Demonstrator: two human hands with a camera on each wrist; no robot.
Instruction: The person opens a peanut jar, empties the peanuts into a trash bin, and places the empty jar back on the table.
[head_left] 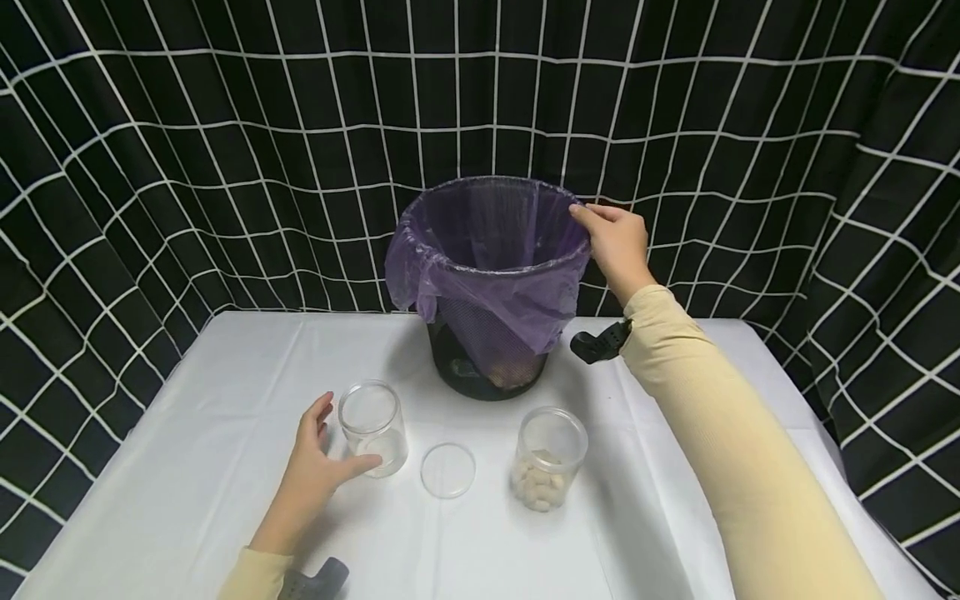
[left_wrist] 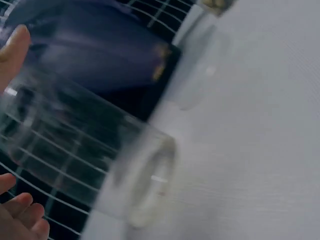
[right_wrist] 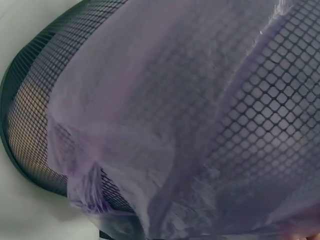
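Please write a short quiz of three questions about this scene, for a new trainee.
1. True or false: the right hand is at the rim of the mesh bin.
2. Which is nearest to the left hand? A) the empty jar B) the filled jar C) the loose lid
3. What colour is the bin liner?

Key:
1. True; its fingers are at the liner on the rim.
2. A; the thumb reaches the jar's base.
3. Purple.
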